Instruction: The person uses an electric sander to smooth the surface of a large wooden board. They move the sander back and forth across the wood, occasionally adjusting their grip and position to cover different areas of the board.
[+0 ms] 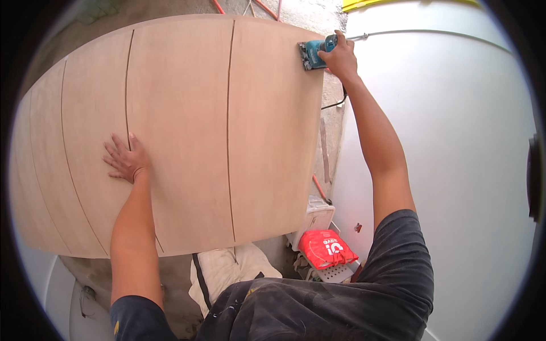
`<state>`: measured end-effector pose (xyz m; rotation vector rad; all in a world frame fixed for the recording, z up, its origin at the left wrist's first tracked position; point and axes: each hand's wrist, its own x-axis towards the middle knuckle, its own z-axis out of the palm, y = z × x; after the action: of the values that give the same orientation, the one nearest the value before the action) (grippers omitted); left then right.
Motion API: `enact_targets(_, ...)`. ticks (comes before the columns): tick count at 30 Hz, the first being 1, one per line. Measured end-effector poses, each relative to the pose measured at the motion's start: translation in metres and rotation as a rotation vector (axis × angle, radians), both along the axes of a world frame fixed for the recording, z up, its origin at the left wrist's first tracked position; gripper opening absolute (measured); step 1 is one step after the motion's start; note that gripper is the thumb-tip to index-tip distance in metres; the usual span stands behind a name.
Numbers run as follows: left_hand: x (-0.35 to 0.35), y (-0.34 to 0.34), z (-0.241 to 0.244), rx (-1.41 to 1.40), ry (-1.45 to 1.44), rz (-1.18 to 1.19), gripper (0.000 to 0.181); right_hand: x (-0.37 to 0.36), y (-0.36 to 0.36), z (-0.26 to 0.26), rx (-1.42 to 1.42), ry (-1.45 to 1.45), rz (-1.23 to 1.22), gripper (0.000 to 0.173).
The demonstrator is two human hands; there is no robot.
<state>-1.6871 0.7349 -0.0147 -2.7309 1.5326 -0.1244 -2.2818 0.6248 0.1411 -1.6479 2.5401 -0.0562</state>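
A large pale wooden panel (183, 128) with several dark grooves running across it lies flat before me. My right hand (341, 57) is wrapped around a teal Makita sheet sander (315, 52), whose pad sits at the panel's far right corner. My left hand (127, 158) rests palm down on the wood, fingers spread, over one of the grooves. It holds nothing.
A white wall (448, 149) rises close along the right, with a grey hose (426, 31) across its upper part. Below the panel's near right corner, a red bag (326, 249) sits on a white perforated basket (337, 273). Orange-red bars (265, 8) lie on the floor beyond.
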Motion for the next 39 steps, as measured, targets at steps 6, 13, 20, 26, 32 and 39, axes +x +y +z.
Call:
enact_targets(6,-0.004,0.001,0.002,0.011,-0.031,-0.004,0.074,-0.037,-0.063,0.003,-0.001,0.021,-0.024,0.099)
enact_targets(13,-0.007,0.0,0.014,0.061,0.032,0.021,0.076,-0.019,-0.023,0.005,0.013,-0.004,0.005,0.096)
enact_targets(20,-0.008,-0.002,0.01,0.002,0.046,0.008,0.075,0.014,0.111,0.014,0.012,-0.09,0.0,0.093)
enact_targets(26,-0.001,-0.004,0.0,-0.035,0.075,0.0,0.077,0.064,0.226,0.018,0.015,-0.141,-0.035,0.088)
enact_targets(32,0.01,-0.011,-0.011,-0.064,0.103,-0.025,0.079,0.106,0.352,0.012,-0.01,-0.165,-0.042,0.09)
enact_targets(39,0.01,-0.012,-0.013,-0.111,0.133,-0.045,0.078,0.149,0.487,0.016,-0.008,-0.196,-0.075,0.093)
